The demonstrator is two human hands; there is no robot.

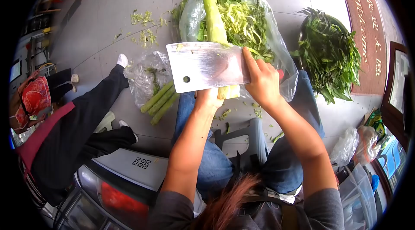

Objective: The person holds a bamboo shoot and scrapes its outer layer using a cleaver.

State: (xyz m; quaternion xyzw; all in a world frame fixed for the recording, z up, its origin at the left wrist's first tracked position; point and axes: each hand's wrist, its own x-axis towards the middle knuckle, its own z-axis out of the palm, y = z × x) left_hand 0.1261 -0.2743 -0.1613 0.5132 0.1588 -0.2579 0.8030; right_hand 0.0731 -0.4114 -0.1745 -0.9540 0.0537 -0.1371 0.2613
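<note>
My right hand [264, 82] grips a cleaver [207, 66], index finger stretched along its blade. The broad blade lies flat across a pale green celtuce stem [212, 18], which points away from me above a clear plastic bag [190, 16]. My left hand [207, 99] is around the stem's lower end, its fingers largely hidden beneath the blade. Green leaves and shredded peelings [244, 20] fill the bag. Left of my left hand, several unpeeled stems [160, 101] stick out of another crumpled plastic bag [145, 72].
A heap of dark green leaves [330, 54] fills a basin on the right, beside a brown welcome mat [367, 26]. Scraps [145, 35] litter the tiled floor. A grey stool [244, 135] stands between my legs. People in dark trousers [86, 130] are at the left.
</note>
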